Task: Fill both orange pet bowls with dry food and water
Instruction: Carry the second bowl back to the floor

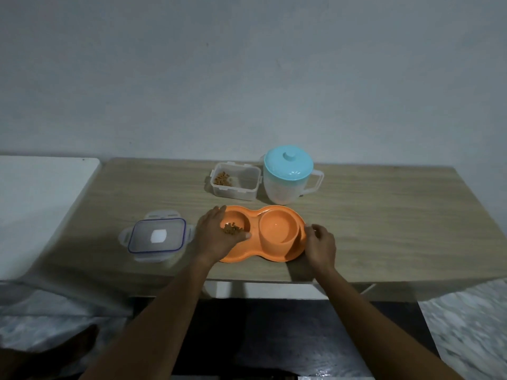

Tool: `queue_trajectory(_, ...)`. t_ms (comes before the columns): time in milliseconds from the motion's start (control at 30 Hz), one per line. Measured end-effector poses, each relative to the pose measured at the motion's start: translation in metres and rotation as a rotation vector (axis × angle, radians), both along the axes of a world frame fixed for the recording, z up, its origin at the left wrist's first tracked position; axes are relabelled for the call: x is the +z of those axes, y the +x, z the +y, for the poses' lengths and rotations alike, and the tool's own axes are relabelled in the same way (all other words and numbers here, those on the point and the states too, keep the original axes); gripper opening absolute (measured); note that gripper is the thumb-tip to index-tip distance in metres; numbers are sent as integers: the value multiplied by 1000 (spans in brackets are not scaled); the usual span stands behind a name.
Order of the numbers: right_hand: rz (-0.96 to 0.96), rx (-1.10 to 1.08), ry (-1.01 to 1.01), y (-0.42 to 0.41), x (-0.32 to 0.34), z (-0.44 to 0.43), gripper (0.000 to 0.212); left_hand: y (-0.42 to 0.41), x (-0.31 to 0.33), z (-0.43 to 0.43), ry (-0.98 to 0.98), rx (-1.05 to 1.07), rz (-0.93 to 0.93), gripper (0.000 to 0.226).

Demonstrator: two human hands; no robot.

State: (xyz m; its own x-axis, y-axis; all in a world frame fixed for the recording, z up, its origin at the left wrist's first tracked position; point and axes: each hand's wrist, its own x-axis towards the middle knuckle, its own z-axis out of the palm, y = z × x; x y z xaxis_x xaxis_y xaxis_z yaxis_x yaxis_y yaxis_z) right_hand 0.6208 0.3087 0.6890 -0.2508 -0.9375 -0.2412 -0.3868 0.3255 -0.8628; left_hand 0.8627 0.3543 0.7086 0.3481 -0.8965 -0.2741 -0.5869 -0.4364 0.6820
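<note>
The orange double bowl (277,256) is sitting near the 6 o'clock edge of the tabletop (384,215), kibble (231,229) lying in its 9 o'clock well. The left grip (216,234) is resting spread over that well; the right grip (321,244) is curling at the 3 o'clock rim (pinching or just touching, I cannot tell). Light, stiff, likely slippery plastic: holding both end rims is looking safest.

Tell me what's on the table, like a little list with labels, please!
left bowl: some dry food inside
right bowl: can't tell if there is water
left hand: over the left bowl
right hand: fingers hold the orange dish by its right edge
food box: open, only a little food left
box lid: flat on the table, left of the dish
jug: blue lid on, behind the dish
</note>
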Motion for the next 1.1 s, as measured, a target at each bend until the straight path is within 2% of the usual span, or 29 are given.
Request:
queue_trajectory(100, -18, 18, 38, 1, 5, 3, 32, 8, -3, 13, -146, 141, -6, 54)
queue_trajectory(167, -12, 25, 84, 4, 6, 3, 35, 12, 1, 19, -133, 166, -53, 39)
queue_trajectory(300, -4, 35, 131, 7, 4, 1, 39, 16, 9, 19, -8, 167, -92, 38)
queue_trajectory(533, -23, 42, 174, 8, 4, -1, 49, 34, 9, 7, 92, 144, -11, 29)
queue_trajectory(800, -84, -6, 180, 14, 6, 10, 48, 35, 11, 3, 108, 126, 27, 28)
queue_trajectory(1100, -296, -77, 211, 2, 16, 24, 50, 36, 14, 11, 44, 149, 193, 31)
